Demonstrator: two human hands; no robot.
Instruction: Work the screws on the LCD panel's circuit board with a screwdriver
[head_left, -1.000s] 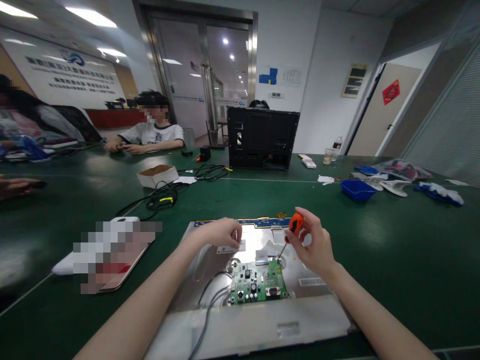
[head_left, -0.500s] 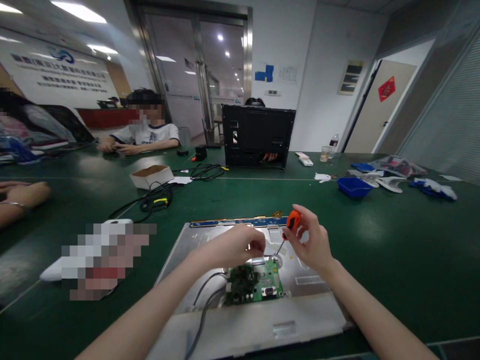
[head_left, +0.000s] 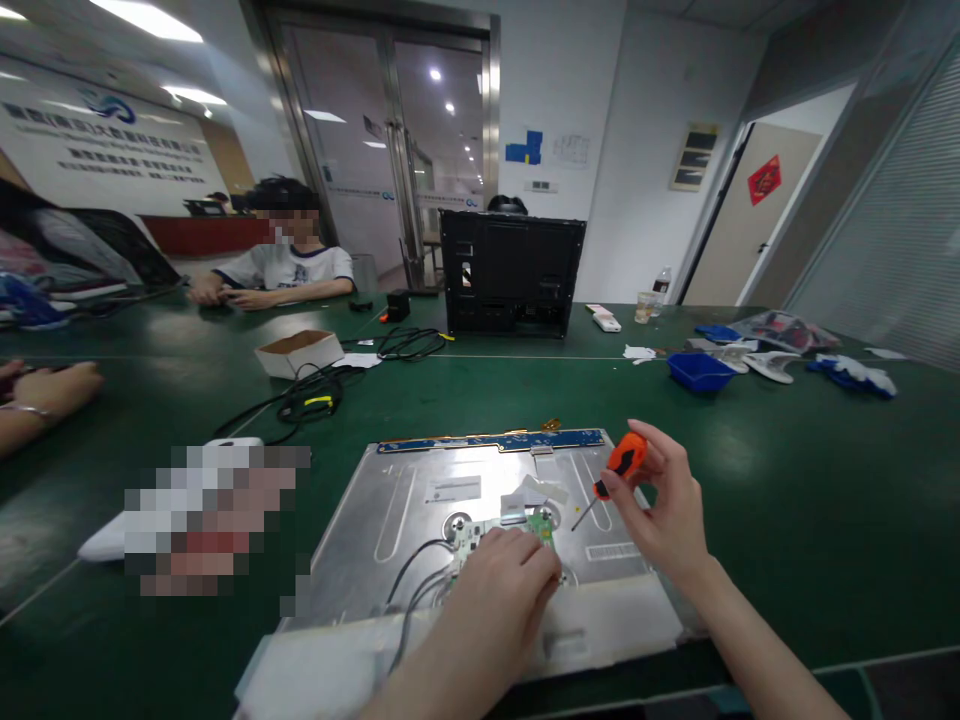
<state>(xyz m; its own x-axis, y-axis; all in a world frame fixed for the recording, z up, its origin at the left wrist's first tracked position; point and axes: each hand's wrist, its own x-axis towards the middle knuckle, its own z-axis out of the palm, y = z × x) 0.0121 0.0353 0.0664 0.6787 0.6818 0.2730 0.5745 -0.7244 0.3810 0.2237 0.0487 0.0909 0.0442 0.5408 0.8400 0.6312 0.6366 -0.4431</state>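
Note:
An orange-and-black screwdriver (head_left: 622, 464) is held in my right hand (head_left: 664, 500), its shaft slanting down-left, with the tip off the circuit board. My left hand (head_left: 510, 575) lies over the green circuit board (head_left: 544, 524), fingers curled down by its right side. Those fingertips are hidden, so whatever they pinch does not show. Beneath is a silver metal display panel (head_left: 420, 515) with a blue circuit strip (head_left: 480, 441) along its far edge. Dark cables (head_left: 416, 565) run from the board's left side. A whitish flap (head_left: 622, 620) covers the panel's near edge.
Across the green table stands a black monitor housing (head_left: 514, 270). An open cardboard box (head_left: 296, 355) and coiled black cables (head_left: 311, 395) lie to the left. A blue tray (head_left: 701, 372) sits at right. One person (head_left: 285, 260) sits opposite; another person's hand (head_left: 60, 390) rests at far left.
My right hand has drawn the screwdriver up and right, away from the board's upper corner. My left hand has moved down from the board's top edge and now covers most of it.

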